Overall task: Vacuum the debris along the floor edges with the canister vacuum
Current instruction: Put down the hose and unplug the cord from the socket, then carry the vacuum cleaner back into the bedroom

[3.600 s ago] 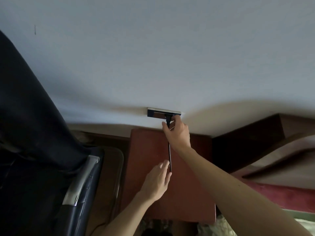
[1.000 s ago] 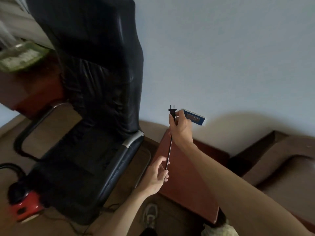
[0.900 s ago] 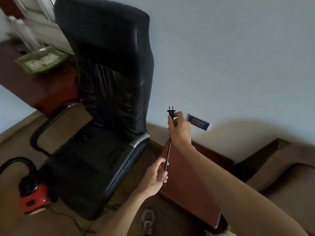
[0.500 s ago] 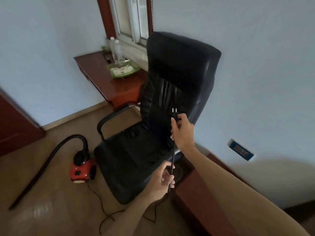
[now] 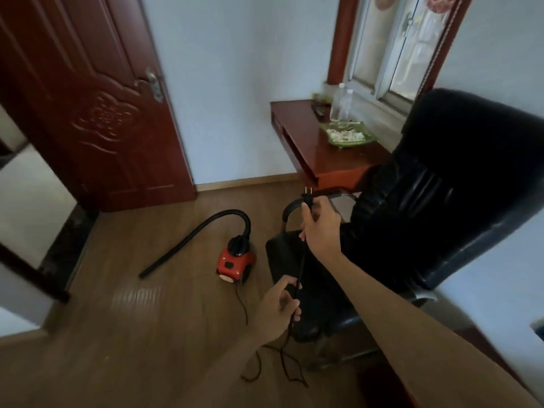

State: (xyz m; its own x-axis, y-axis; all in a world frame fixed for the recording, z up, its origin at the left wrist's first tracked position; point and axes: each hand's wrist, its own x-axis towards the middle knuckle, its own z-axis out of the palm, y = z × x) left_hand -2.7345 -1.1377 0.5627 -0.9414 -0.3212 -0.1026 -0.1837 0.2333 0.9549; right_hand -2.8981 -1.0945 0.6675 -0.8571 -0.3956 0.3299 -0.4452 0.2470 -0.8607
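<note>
A small red canister vacuum (image 5: 235, 262) sits on the wooden floor, its black hose (image 5: 194, 236) arching up and running left along the floor. Its black power cord (image 5: 300, 272) is stretched between my hands. My right hand (image 5: 320, 228) grips the cord just below the two-pin plug (image 5: 308, 196), which points up, unplugged. My left hand (image 5: 279, 307) pinches the cord lower down. Slack cord (image 5: 282, 369) loops on the floor below.
A black leather office chair (image 5: 426, 219) stands right behind my hands. A red-brown desk (image 5: 326, 154) with a green tray and bottles is under the window. A dark red door (image 5: 97, 107) stands at left. The wall socket (image 5: 539, 329) shows at the right edge.
The plug has been pulled out of the wall socket. My view has swung left from the wall to the room, both hands keeping hold of the cord.
</note>
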